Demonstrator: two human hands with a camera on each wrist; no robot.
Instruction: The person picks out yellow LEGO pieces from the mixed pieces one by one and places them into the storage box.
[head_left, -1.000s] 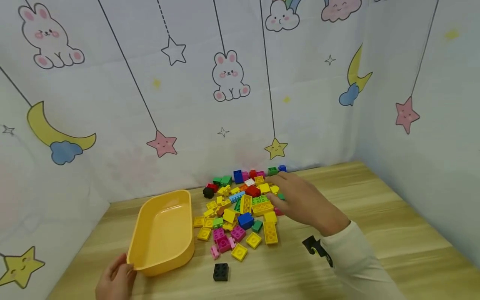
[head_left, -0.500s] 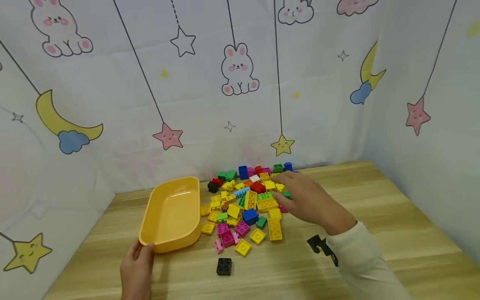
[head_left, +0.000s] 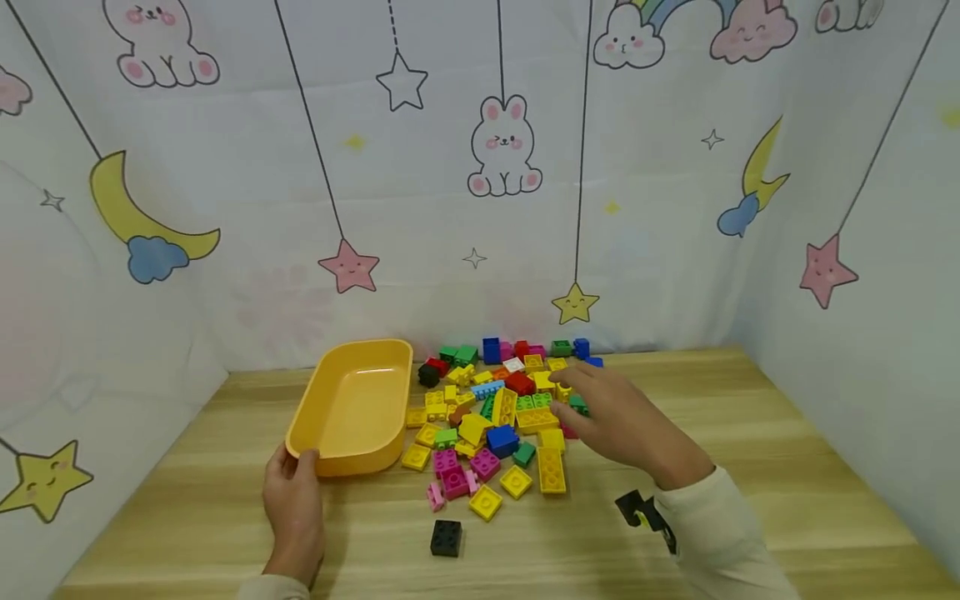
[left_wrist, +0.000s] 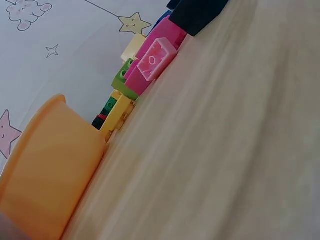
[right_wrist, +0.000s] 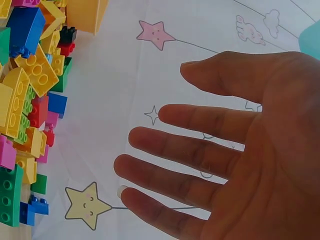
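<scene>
The left hand (head_left: 295, 508) grips the near left corner of an orange-yellow plastic tray (head_left: 397, 442), with the thumb over its rim. Nothing lies inside the tray, whose outer wall (left_wrist: 50, 170) fills the lower left of the left wrist view. To the right of the tray spreads a loose pile of toy building bricks, among them a blue brick (head_left: 502, 440), a red brick (head_left: 520, 382) and a long yellow brick (head_left: 552, 471). The right hand (head_left: 615, 412) hovers over the pile's right side. In the right wrist view its fingers (right_wrist: 185, 150) are spread and straight, holding nothing.
A black brick (head_left: 446, 538) lies apart, nearer the front of the wooden table (head_left: 592, 550). Two yellow square bricks and some pink bricks (head_left: 453, 481) edge the pile's near side. White cloth with cartoon drawings (head_left: 420, 217) hangs behind and at both sides.
The left hand has slid the tray away from the person, toward the back cloth, alongside the pile. The right hand has stayed nearly still over the bricks. The head view has shifted a little.
</scene>
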